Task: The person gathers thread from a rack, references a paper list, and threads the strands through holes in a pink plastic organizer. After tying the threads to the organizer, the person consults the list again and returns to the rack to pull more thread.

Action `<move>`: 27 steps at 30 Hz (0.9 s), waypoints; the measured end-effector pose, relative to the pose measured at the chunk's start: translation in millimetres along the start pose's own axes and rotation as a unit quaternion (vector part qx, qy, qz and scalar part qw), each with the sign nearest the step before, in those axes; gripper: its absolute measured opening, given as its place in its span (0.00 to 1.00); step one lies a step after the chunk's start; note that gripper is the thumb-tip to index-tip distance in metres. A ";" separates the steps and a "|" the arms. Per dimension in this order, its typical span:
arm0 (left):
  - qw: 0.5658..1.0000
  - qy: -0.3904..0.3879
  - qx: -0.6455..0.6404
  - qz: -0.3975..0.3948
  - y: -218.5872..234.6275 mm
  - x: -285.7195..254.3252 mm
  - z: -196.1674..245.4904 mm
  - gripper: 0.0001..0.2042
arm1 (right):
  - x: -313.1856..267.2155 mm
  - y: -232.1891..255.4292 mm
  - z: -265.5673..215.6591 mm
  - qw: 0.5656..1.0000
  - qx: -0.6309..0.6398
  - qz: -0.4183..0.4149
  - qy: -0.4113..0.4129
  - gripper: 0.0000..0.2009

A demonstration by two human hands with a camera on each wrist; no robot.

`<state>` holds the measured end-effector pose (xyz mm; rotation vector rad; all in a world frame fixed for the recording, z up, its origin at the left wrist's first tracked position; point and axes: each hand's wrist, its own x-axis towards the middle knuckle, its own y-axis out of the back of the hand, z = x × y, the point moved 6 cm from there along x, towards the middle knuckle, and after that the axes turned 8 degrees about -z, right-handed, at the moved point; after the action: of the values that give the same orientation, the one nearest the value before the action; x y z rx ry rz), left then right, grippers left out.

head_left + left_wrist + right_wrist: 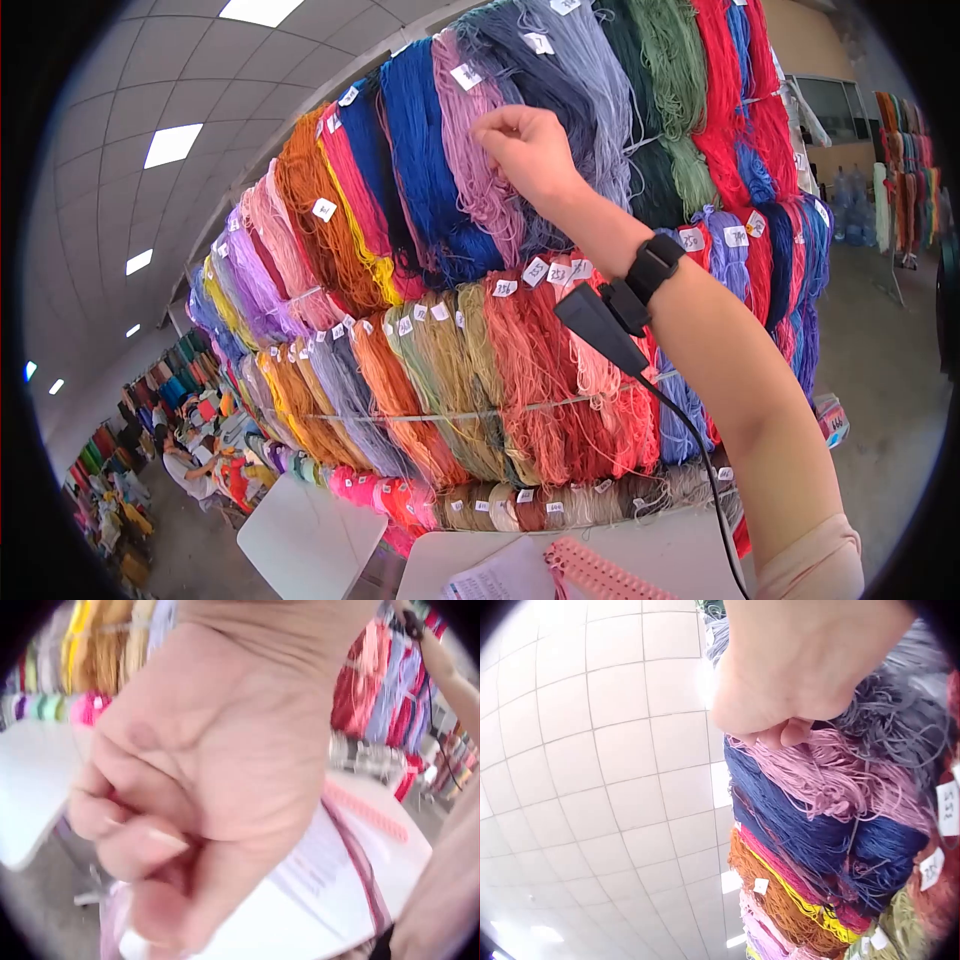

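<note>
My right hand [530, 150] is raised to the top row of the hanging yarn, its fingers curled at a mauve skein [468, 130]. In the right wrist view the fingertips [796, 733] pinch at the upper strands of that mauve yarn, between navy and grey skeins. My left hand [202, 757] shows palm up in its wrist view, fingers and thumb curled inward over the table; I cannot tell whether it holds anything. Behind it lie a printed sheet [307, 862] and mauve strands [360, 862]. The head view does not include the left hand.
A tall rack carries rows of coloured skeins with numbered tags [535, 272]. Below stand a white table [440, 555] with papers [500, 572] and a pink perforated strip [600, 570], and another white table [305, 535]. A black cable [690, 420] hangs from the right wrist.
</note>
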<state>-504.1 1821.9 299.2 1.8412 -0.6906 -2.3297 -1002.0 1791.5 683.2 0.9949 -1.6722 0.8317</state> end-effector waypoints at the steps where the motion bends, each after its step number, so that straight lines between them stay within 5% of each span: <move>1: 0.996 -0.037 -0.045 0.075 20.3 -27.1 12.5 0.08 | 2.0 -4.2 -4.6 1.000 -0.019 0.001 0.001 0.07; 4: 0.893 -0.211 -0.227 0.327 91.2 -113.0 48.9 0.07 | 4.6 -19.6 -11.5 0.991 -0.133 0.032 -0.011 0.08; 6: 0.690 -0.445 -0.399 0.408 143.1 -158.4 63.8 0.07 | 8.7 -27.0 -7.7 0.957 -0.284 0.056 -0.031 0.09; 10: 0.507 -0.525 -0.489 0.477 195.9 -221.1 99.5 0.06 | 16.0 -20.8 9.5 0.959 -0.270 0.089 -0.004 0.08; 12: 0.458 -0.531 -0.505 0.503 212.3 -233.6 117.9 0.06 | 10.6 -17.0 14.6 0.992 -0.096 0.054 -0.062 0.05; 14: 0.451 -0.588 -0.491 0.457 229.9 -240.6 141.1 0.05 | 0.0 -12.9 8.4 0.988 0.065 0.018 -0.138 0.03; 18: 0.463 -0.651 -0.452 0.397 246.1 -253.2 211.9 0.06 | 1.7 -1.6 3.2 0.967 0.203 -0.036 -0.152 0.03; 24: 0.522 -0.719 -0.357 0.287 244.5 -252.9 316.2 0.10 | -4.9 0.2 3.9 0.935 0.274 -0.097 -0.202 0.03; 27: 0.545 -0.713 -0.326 0.297 243.6 -250.8 339.4 0.10 | -4.8 2.7 5.5 0.933 0.277 -0.128 -0.189 0.03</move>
<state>-805.9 1788.8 680.3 -0.7963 -0.2326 -2.4201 -1005.7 1788.9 676.9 1.8195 -1.5948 1.0035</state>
